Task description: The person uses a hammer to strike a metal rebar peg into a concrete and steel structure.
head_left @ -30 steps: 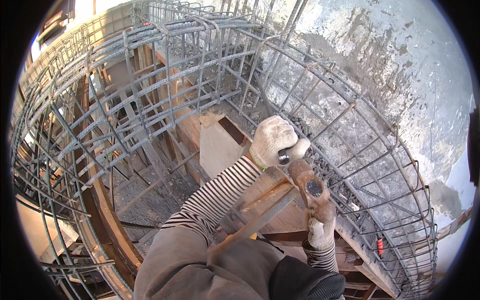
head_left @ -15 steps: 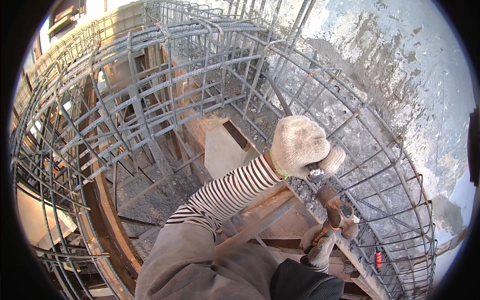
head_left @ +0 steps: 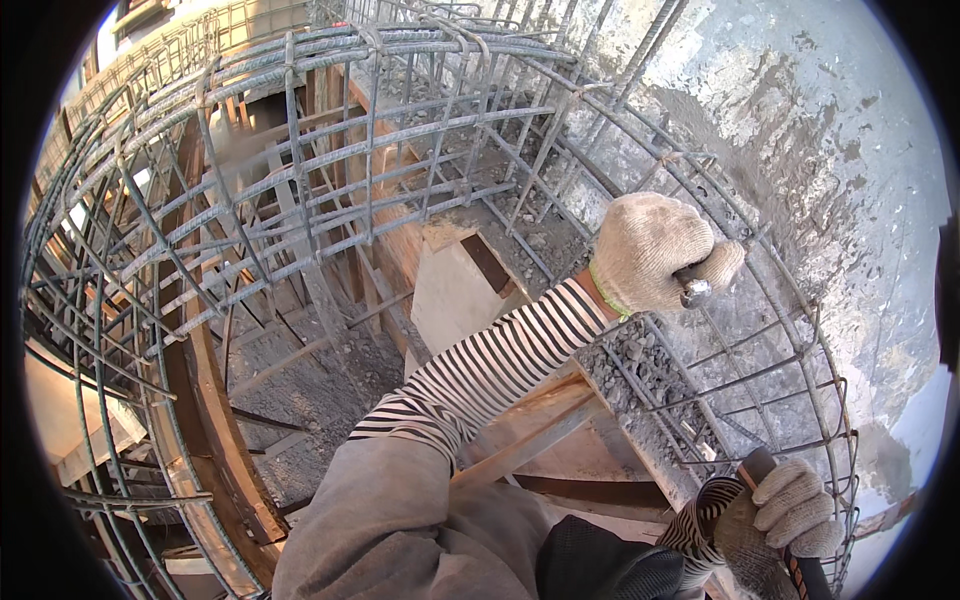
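Note:
My left hand (head_left: 658, 254), in a pale knitted glove, is closed round a steel chisel (head_left: 693, 292). Its shiny end sticks out beside the thumb, and a dark shaft shows on the hand's far side. Rebar and the rough concrete wall lie beyond this hand. At the lower right, my right hand (head_left: 797, 508), also gloved, grips the dark handle of a hammer (head_left: 812, 578). The hammer's head is not visible. Striped sleeves cover both forearms.
A curved rebar cage (head_left: 330, 155) fills the left and far side. Rebar mesh (head_left: 745, 375) runs along the grey wall (head_left: 800, 150). Broken rubble (head_left: 645, 360) lies beside wooden formwork (head_left: 560, 430). A curved board (head_left: 215, 430) stands at left.
My right hand has swung the hammer away from the chisel, down and to the right. My left hand appears farther right and higher in view, still round the chisel. The whole view has shifted slightly.

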